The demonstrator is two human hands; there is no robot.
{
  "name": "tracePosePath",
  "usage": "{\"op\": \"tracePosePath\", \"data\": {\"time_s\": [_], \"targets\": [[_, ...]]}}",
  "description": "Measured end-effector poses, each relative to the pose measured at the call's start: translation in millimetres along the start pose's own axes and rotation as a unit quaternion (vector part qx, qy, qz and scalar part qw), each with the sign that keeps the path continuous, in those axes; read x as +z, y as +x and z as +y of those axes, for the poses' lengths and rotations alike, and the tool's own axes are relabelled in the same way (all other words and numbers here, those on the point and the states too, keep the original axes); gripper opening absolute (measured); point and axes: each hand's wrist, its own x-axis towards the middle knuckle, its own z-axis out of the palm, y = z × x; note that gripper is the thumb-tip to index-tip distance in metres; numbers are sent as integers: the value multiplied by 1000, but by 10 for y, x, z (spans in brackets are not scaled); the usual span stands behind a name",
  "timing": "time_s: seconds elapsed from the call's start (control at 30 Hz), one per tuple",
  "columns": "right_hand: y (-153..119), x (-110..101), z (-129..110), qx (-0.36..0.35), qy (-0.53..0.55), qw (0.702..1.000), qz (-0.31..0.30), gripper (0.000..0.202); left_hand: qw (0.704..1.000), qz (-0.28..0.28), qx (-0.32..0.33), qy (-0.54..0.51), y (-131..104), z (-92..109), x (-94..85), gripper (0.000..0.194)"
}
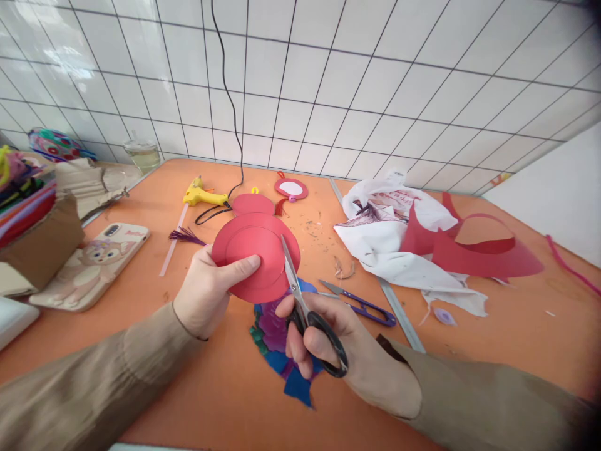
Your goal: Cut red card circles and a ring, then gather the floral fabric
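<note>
My left hand (211, 285) pinches a red paper disc (253, 241) at its left side, thumb flat on top. A smaller circle is marked on the disc. In my right hand (347, 338) is a pair of scissors (300, 294) with black handles; its blades lie across the disc's right part, pointing away from me. Beneath the hands, partly covered, lie blue, purple and green fabric-like pieces (275, 332). Beyond the disc sits another red round piece (253, 204). Right of the scissors rest blue-handled thread snips (361, 307).
A yellow glue gun (204, 193) with its cord stands at the back left, near a phone (94, 266) and a cardboard box (47, 238). To the right lie a white plastic bag (375, 244), red paper offcuts (488, 257) and a metal strip (401, 316). A tasselled red ornament (291, 188) lies near the tiled wall.
</note>
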Motion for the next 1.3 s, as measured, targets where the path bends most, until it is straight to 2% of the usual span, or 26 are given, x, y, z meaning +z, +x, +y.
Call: {"op": "tracePosePath", "data": {"time_s": [0.37,0.8,1.3], "targets": [[8,-1,13,3,0,1000,-3,53,1000,27,13,-3,17,3,-3,27],[6,-4,18,6,3,1000,-7,53,1000,28,15,-1,29,31,-6,27],[-16,-1,23,-18,38,999,-18,47,1000,11,-22,-16,13,-1,5,18]]}}
